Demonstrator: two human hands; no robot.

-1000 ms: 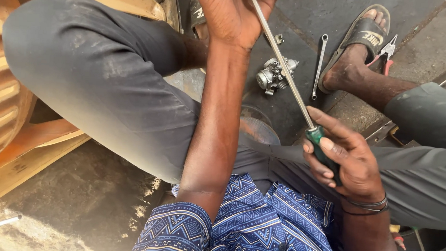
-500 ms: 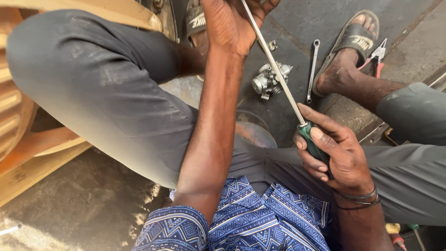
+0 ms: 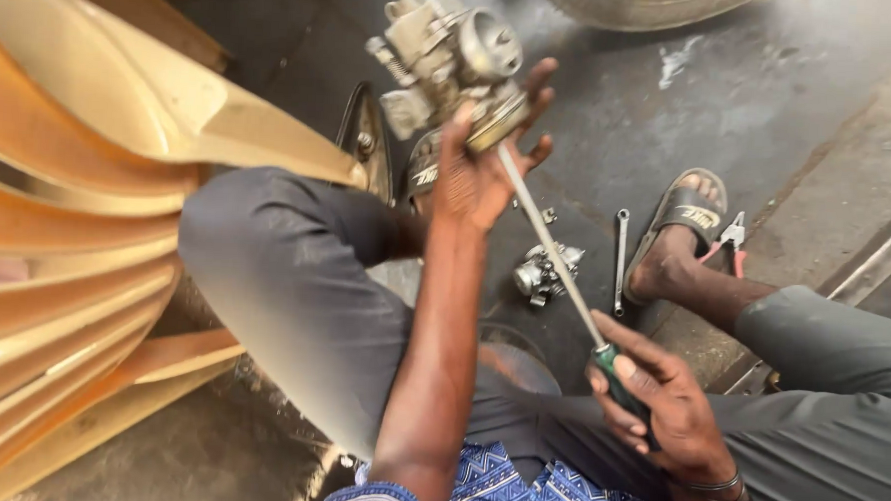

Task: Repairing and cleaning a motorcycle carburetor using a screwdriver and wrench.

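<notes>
My left hand (image 3: 484, 172) is raised in front of me and grips a grey metal carburettor (image 3: 449, 55) from below. My right hand (image 3: 659, 410) sits lower right, closed around the green handle of a long screwdriver (image 3: 551, 247). The screwdriver's steel shaft runs up and left, and its tip meets the underside of the carburettor beside my left palm. Both my grey-trousered knees frame the scene.
A small metal engine part (image 3: 545, 275) and a spanner (image 3: 619, 258) lie on the dark ground between my feet. Red-handled pliers (image 3: 729, 236) lie beside my right sandal (image 3: 682, 216). A gold-coloured panel (image 3: 86, 215) fills the left. A tyre (image 3: 637, 3) shows at the top.
The view has tilted up, so the carburettor in my left hand now shows in full. My right hand keeps the screwdriver against it at about the same angle.
</notes>
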